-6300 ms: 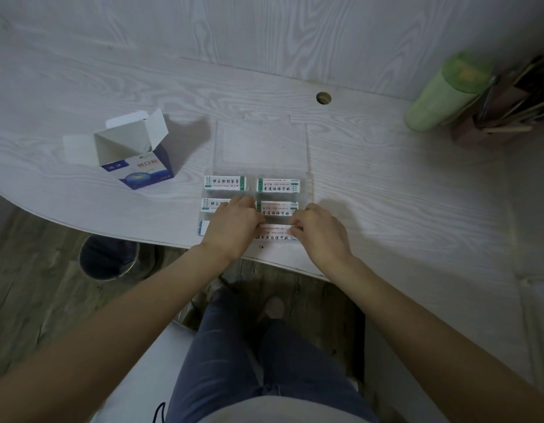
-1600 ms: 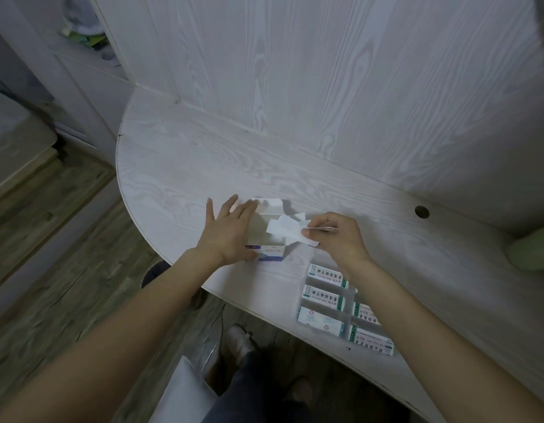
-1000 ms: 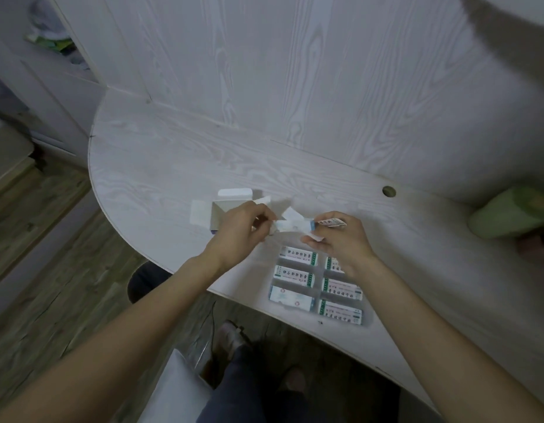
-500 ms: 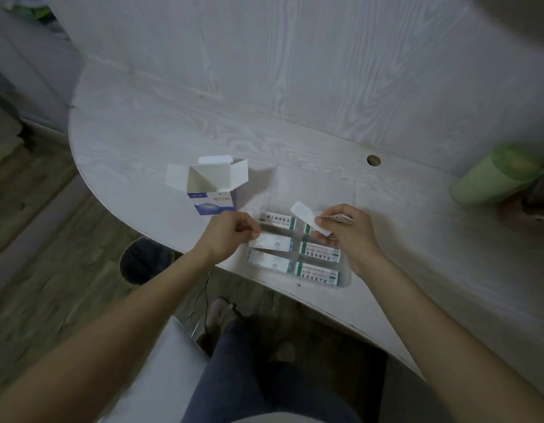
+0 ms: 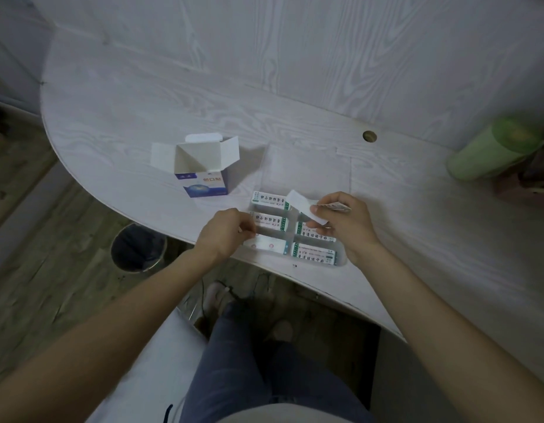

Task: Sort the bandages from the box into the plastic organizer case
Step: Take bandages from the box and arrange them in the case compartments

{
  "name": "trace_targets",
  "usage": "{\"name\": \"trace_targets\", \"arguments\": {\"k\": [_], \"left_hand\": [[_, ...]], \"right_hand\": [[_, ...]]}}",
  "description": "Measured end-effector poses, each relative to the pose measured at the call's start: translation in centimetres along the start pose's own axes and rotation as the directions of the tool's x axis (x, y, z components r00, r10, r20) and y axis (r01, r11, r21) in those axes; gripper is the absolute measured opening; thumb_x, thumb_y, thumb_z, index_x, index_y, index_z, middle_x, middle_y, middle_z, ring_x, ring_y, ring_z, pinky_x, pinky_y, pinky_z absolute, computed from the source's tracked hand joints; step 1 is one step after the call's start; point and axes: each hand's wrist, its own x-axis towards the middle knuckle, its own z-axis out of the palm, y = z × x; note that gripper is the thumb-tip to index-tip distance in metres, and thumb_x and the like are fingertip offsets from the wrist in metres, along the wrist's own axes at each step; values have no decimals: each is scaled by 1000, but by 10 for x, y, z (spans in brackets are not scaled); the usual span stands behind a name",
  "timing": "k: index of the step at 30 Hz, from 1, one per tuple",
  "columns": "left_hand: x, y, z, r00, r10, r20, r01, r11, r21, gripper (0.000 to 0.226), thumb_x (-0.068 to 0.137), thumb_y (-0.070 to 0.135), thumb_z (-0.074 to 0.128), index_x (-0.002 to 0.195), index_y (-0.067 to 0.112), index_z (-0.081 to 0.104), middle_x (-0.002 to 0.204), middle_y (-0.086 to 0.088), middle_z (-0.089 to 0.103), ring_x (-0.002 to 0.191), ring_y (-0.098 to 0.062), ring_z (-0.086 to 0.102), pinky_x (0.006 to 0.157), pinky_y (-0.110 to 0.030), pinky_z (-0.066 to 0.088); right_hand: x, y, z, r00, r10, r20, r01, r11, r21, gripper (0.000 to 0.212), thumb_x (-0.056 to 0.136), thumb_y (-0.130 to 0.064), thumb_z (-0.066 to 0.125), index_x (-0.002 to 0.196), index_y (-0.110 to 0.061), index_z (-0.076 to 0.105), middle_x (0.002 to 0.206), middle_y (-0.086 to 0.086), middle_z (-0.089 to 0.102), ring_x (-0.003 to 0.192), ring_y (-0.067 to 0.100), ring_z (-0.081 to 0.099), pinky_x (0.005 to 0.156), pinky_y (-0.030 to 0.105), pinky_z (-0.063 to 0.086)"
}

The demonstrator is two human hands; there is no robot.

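Right hand [image 5: 343, 222]: pinches white paper-wrapped bandage strips [image 5: 304, 209] over far-right compartment of the clear plastic organizer case [image 5: 340, 261].
Left hand [image 5: 226, 235]: fingers curled at case's left edge; whether it holds anything, cannot tell.
Case: open, on pale wood-grain desk [image 5: 127, 117]; compartments hold printed bandages [image 5: 313, 253].
Open blue-and-white cardboard box [image 5: 200, 169]: upright, left of case, apart.

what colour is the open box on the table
The box is white, with a blue lower front bearing reddish lettering; its open flaps are plain white. The head view, the only one, shows it.
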Motion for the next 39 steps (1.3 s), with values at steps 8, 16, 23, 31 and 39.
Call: {"name": "trace_targets", "arguments": {"k": [8, 16, 23, 31, 39], "left_hand": [[3, 3, 0, 999, 19, 43, -22, 998, 63, 13, 89, 13, 63, 100, 13, 70, 104, -7, 64, 89, -20, 59, 86, -29, 50], [-5, 21, -10, 974, 151, -170, -152, 988, 8, 26, 88, 16, 63, 114, 16, 59, 117, -2, 52, 92, -11, 49, 85, -28, 46], [4, 46, -28, 862, 442, -248, -461, 887, -22, 14, 86, 12, 67, 99, 15, 71, 95, 2, 63, 87, -8, 53, 79, -15, 41], [9, 54, -34, 969, 154, -193, -202, 944, -260, 11, 94, 14, 56, 85, 20, 58, 80, 16, 58, 74, 2, 53, 66, 0, 37], [24, 30, -23, 997, 33, -66, -37, 998, -57, 17, 98, 12, 45, 103, 6, 61, 105, -9, 63, 93, -19, 57, 79, -24, 43]], "right_hand": [[-1, -1, 3, 1000, 10, 6, -10, 999, 33, 14, 82, 6, 66, 82, -7, 59, 89, 16, 67, 60, 22, 69, 51, 22, 52], [0, -4, 5, 986, 118, 115, -138, 974, 178, 10, 84, 4, 65, 83, -5, 61, 80, 11, 70, 65, 15, 70, 58, 17, 54], [0, -12, 9, 934, 219, 283, -299, 912, 280, 6, 88, 4, 59, 92, 0, 61, 72, 6, 71, 63, 7, 69, 56, 12, 53], [4, -18, 2, 942, 200, 270, -237, 965, 114, 10, 91, -11, 60, 100, -10, 66, 90, 5, 73, 76, 14, 68, 69, 23, 55], [14, -9, -10, 994, 96, 56, -100, 992, 83, 23, 84, 1, 67, 105, -7, 60, 86, 7, 70, 62, 13, 65, 62, 23, 53]]}}
